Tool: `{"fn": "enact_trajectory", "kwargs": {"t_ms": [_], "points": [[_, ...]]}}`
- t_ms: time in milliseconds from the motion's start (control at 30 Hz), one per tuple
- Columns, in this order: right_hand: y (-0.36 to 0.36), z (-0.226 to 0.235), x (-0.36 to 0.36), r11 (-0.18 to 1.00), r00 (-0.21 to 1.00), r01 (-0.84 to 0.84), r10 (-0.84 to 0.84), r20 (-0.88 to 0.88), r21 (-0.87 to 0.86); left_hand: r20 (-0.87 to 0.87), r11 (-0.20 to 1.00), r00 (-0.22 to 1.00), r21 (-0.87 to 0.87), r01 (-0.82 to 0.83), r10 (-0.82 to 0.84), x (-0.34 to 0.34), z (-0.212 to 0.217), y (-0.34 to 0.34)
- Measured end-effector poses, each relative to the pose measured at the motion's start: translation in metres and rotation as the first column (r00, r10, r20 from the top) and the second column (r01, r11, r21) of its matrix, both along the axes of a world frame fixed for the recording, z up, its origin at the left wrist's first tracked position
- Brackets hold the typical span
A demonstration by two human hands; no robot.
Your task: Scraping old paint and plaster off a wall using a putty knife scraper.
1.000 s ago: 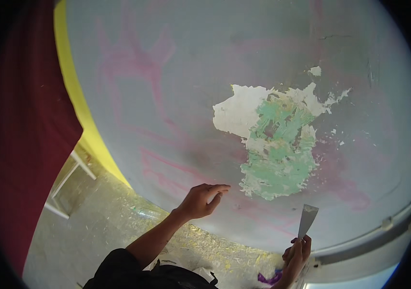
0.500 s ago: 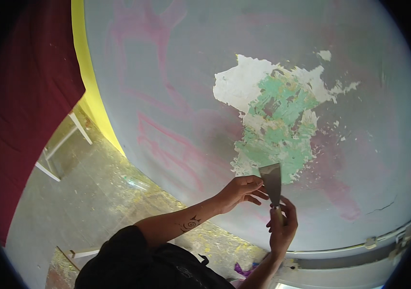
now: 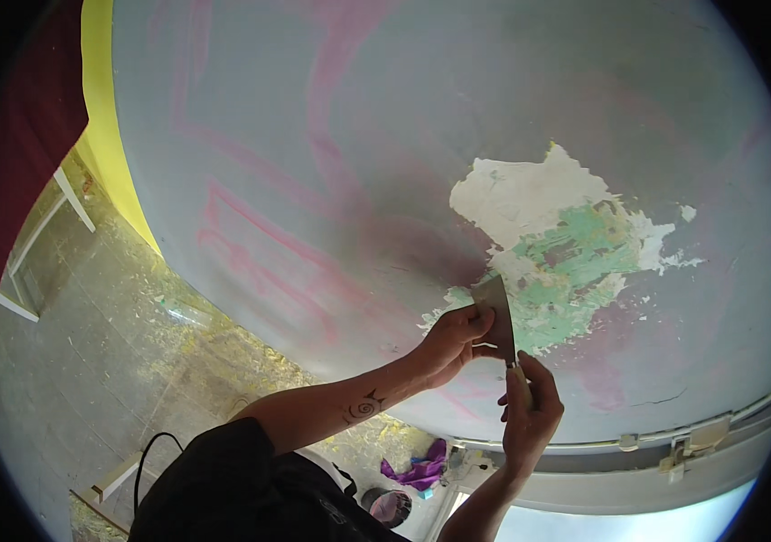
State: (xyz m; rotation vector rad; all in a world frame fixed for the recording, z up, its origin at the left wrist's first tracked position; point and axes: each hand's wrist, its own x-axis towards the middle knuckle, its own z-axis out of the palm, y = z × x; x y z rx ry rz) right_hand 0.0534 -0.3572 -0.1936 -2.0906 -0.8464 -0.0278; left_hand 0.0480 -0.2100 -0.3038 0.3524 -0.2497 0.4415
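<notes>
A putty knife [image 3: 499, 312] with a broad metal blade and a light handle is held up before the grey wall [image 3: 385, 99]. My right hand [image 3: 532, 417] is wrapped round its handle. On the blade's left edge presses the thumb of my left hand [image 3: 450, 345], with its other fingers curled partly behind the metal. Just beyond the blade lies a scraped patch [image 3: 530, 200], white at its upper left and pale green lower down, with ragged edges. Pink marks run over the grey paint around it.
Yellow edging [image 3: 101, 99] borders the wall at left, beside a dark red cloth [image 3: 19, 172]. White furniture legs [image 3: 74, 200] stand on the debris-strewn floor [image 3: 123, 325]. Low down are a purple cloth [image 3: 421, 468], a dark bucket [image 3: 389, 508] and a pipe [image 3: 584, 446] along the wall.
My left hand has come onto the knife's blade, where before its fingers were beside it. The view has shifted, so the patch appears lower and further right.
</notes>
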Motion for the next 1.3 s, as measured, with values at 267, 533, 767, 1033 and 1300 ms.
{"fn": "enact_trajectory", "kwargs": {"t_ms": [267, 533, 767, 1033, 1300], "points": [[0.012, 0.012, 0.024, 0.999, 0.995, -0.028, 0.032, 0.095, -0.047, 0.02, 1.0, 0.999, -0.011, -0.027, 0.027, 0.013, -0.002, 0.005], [0.013, 0.002, 0.051, 0.961, 0.96, -0.276, 0.276, 0.038, -0.005, -0.118, 0.938, 0.931, 0.043, -0.344, 0.346, 0.014, 0.0, -0.004], [0.006, -0.006, 0.065, 0.905, 0.87, -0.425, 0.415, 0.266, -0.023, -0.121, 0.914, 0.908, -0.017, -0.406, 0.401, 0.015, 0.0, -0.011], [0.004, -0.002, 0.053, 0.947, 0.929, -0.315, 0.323, 0.184, -0.071, -0.205, 0.947, 0.934, -0.071, -0.313, 0.293, 0.012, 0.004, -0.016], [0.005, -0.003, 0.036, 0.968, 0.95, -0.227, 0.243, 0.194, -0.105, -0.261, 0.971, 0.943, -0.058, -0.23, 0.208, 0.003, 0.006, -0.011]]}}
